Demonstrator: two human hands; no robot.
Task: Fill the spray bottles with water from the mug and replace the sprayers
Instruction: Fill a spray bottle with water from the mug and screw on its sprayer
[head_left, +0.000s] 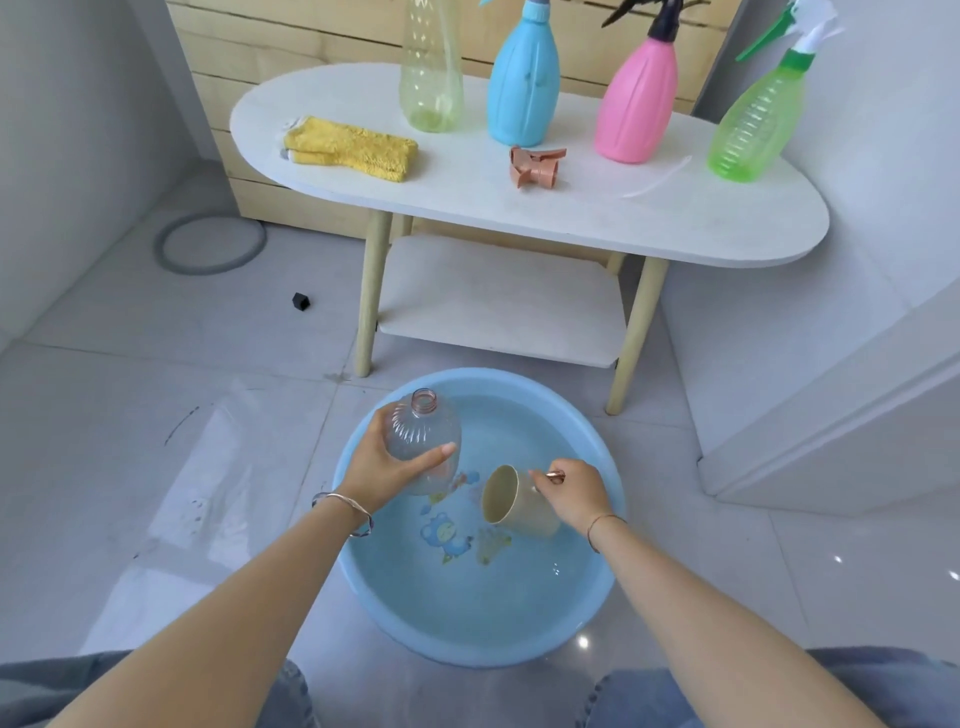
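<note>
Grips a clear uncapped bottle (423, 434) in the left hand (382, 470) over the blue basin (493, 375); pinches the handle of the tipped mug (519, 504) with the right hand (571, 493).

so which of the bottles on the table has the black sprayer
The pink bottle, third from the left. The blue bottle beside it has a blue top, the green bottle a green and white sprayer.

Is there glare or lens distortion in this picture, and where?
Head view: soft daylight; pale glare lies on the glossy floor left of the blue basin, with small bright spots near its lower rim. Also the wide lens curves the white table and leans the green spray bottle outward.
</note>
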